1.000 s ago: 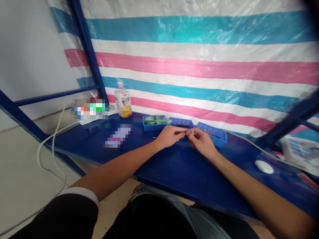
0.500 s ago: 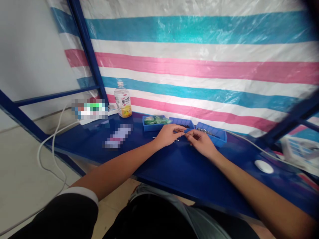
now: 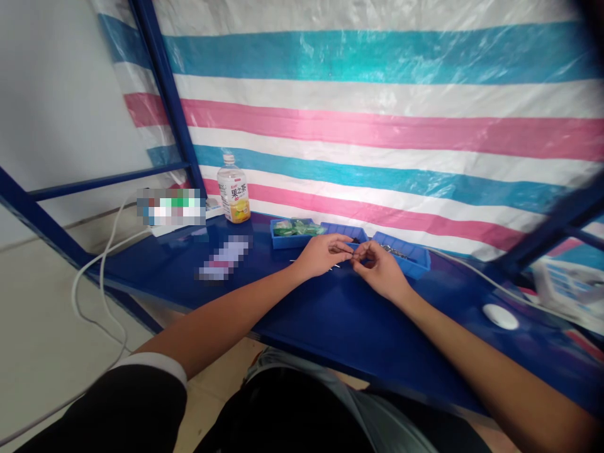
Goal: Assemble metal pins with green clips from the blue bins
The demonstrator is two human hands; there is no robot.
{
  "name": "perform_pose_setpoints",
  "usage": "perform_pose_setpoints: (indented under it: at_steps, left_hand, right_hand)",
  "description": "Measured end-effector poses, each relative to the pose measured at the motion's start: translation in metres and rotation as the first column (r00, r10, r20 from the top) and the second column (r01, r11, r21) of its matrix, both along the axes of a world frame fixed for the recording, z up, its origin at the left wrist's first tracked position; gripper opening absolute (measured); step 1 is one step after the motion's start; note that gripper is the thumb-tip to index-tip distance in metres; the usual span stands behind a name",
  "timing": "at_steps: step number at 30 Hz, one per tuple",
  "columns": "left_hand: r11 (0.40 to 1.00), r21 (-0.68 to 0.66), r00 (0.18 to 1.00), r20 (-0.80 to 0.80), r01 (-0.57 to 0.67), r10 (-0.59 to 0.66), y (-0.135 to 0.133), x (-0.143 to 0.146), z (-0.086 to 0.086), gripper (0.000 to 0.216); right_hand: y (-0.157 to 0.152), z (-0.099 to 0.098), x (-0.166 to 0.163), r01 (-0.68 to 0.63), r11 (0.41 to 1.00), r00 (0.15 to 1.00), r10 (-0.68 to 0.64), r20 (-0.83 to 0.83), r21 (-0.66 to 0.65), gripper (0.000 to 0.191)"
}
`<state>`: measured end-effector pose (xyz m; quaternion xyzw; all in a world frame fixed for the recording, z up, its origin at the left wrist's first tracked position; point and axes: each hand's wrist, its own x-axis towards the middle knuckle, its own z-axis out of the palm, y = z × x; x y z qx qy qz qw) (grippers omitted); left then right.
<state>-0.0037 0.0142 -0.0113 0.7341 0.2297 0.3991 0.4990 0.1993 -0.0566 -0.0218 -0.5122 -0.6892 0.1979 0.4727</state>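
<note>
1. The small dark piece (image 3: 353, 254) is between the two hands' fingertips, above the blue tabletop (image 3: 330, 340) and just in front of the row of bins.
2. It looks nearly black and very small – little more than a dark speck at the fingertips. Fingers cover most of it, so its full outline, its surface and any markings cannot be made out.
3. The right hand (image 3: 382, 272) has its thumb and fingers drawn narrowly together, pinching the piece at their tips.
4. The left hand (image 3: 322, 257) comes in from the other side, fingers curved and thumb reaching to the piece; whether it grips the piece or only steadies it, I cannot tell.
5. Below the left hand, thin bright slivers (image 3: 335, 267) lie on the tabletop, partly covered by it.
6. Behind the hands stand three blue bins: the left bin (image 3: 289, 242) holds green pieces (image 3: 304, 228), the middle bin (image 3: 336, 230) is partly hidden by the left hand, and the right bin (image 3: 418, 269) holds shiny metallic pieces (image 3: 395, 251) – too small to tell apart.
</note>
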Motion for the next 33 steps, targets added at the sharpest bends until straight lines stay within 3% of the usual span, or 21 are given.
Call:
perform_pose_setpoints:
  at_steps: [7, 11, 17, 24, 33]
  left_hand:
    - [0.999, -0.025, 0.996, -0.085, -0.020, 0.017, -0.007, -0.002, 0.006, 0.037]
    - [0.996, -0.092, 0.991, -0.136, 0.008, -0.020, -0.010, -0.002, 0.008, 0.034]
    - [0.994, -0.114, 0.997, -0.083, -0.003, -0.006, -0.005, 0.002, 0.002, 0.030]
    - [0.995, -0.047, 0.993, -0.088, -0.084, 0.080, 0.003, -0.001, -0.002, 0.025]
    - [0.983, 0.016, 0.973, -0.145, -0.181, 0.182, -0.002, -0.004, 0.006, 0.022]
  right_hand:
    - [-0.002, 0.007, 0.001, 0.005, 1.000, 1.000, -0.004, 0.016, -0.012, 0.028]
    - [-0.002, 0.008, 0.003, 0.073, 0.997, 0.997, -0.073, 0.019, 0.003, 0.017]
    - [0.002, 0.004, 0.007, 0.082, 0.997, 0.997, -0.082, -0.010, -0.015, 0.033]
    - [0.001, 0.006, 0.001, -0.024, 0.996, 0.995, 0.016, -0.095, -0.083, 0.037]
    - [-0.004, 0.010, -0.003, -0.092, 0.985, 0.980, 0.064, -0.190, -0.145, 0.039]
